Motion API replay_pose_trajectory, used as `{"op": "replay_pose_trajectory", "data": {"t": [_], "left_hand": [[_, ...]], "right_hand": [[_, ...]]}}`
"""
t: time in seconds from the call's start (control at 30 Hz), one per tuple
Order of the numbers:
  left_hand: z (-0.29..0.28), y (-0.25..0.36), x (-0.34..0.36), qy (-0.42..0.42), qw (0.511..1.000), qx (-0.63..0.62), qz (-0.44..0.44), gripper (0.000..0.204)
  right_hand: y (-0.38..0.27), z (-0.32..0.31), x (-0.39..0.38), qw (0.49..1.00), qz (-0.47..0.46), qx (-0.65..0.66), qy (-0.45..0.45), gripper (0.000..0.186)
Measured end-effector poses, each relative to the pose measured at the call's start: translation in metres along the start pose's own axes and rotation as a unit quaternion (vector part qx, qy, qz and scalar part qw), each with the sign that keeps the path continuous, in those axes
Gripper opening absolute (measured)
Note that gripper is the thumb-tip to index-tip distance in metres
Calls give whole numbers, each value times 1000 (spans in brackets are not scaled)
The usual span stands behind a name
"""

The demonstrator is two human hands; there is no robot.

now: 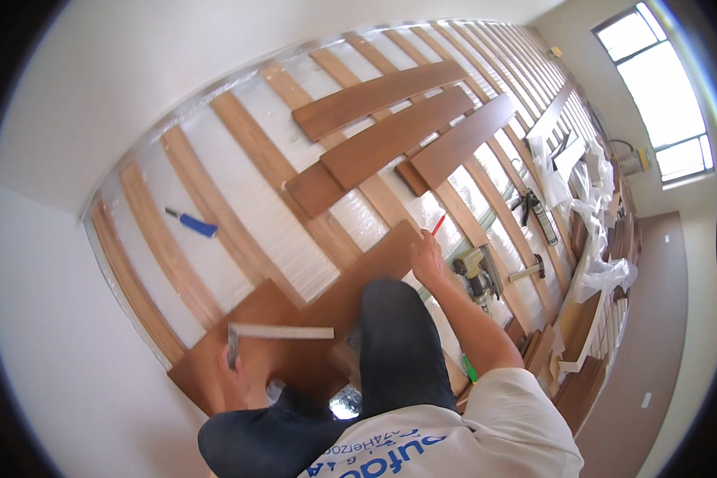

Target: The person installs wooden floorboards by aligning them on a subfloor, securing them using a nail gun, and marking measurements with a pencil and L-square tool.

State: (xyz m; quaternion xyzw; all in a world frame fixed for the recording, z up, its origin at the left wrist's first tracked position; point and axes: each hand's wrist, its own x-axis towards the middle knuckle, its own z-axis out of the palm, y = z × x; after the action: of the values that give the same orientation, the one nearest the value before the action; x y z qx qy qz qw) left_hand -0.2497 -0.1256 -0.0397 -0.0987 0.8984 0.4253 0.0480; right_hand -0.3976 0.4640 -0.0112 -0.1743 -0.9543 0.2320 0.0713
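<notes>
A brown wood plank (358,275) lies slantwise in front of me across the battens, by my knees. Another brown board (195,366) lies at its near left end. My left hand (233,384) is closed on the stock of a try square (283,331), whose pale blade lies over the boards and points right. At the far end of the plank, my right hand (428,259) rests by its edge with a red pencil (439,224) between the fingers, tip up. My dark-trousered knee hides part of the plank.
Wooden battens (251,139) run over foil-like sheeting. Loose planks (398,135) lie ahead. A blue-handled tool (195,224) is at left. Rightward are a power saw (476,275), a hammer (527,271), a caulking gun (540,217), crumpled plastic (601,203) and stacked boards (579,390).
</notes>
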Motion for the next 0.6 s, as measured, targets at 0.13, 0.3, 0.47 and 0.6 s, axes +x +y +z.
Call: {"op": "replay_pose_trajectory", "data": {"t": [0.13,0.3,0.47,0.6], "left_hand": [[11,-25,-30,-36,999,32,16,50],[-29,87,54,-157,975,152,37,53],[18,209,214,-210,900,254,286,57],[169,313,304,-214,848,289,390,75]], "right_hand": [[38,25,47,990,122,-32,58,54],[34,73,40,970,151,-139,127,52],[19,71,47,971,170,-118,122,50],[20,67,52,970,176,-124,115,48]]}}
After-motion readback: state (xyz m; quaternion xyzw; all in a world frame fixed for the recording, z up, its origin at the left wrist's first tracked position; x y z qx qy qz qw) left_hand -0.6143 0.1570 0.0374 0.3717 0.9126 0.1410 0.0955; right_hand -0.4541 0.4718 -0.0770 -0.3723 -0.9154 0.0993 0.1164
